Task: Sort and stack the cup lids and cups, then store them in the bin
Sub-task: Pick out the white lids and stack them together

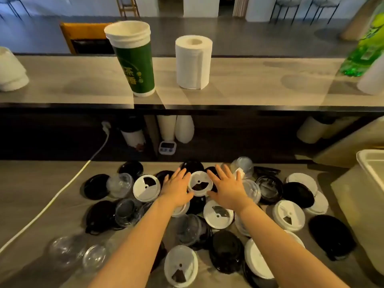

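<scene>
Drink shop or café, staff side of a raised service counter (249, 86), stack of green printed paper cups (134, 59) on top, takeaway lids (218, 214) heaped below (black, white, clear), digital timer (167, 147), chairs (288, 3) beyond.

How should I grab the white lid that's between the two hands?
I'd pinch the white lid by its round rim, coming down from above at opposite edges. It lies nearly flat atop a black lid, so the rim is what sticks up. The left hand and right hand flank it, fingers straight.
</scene>
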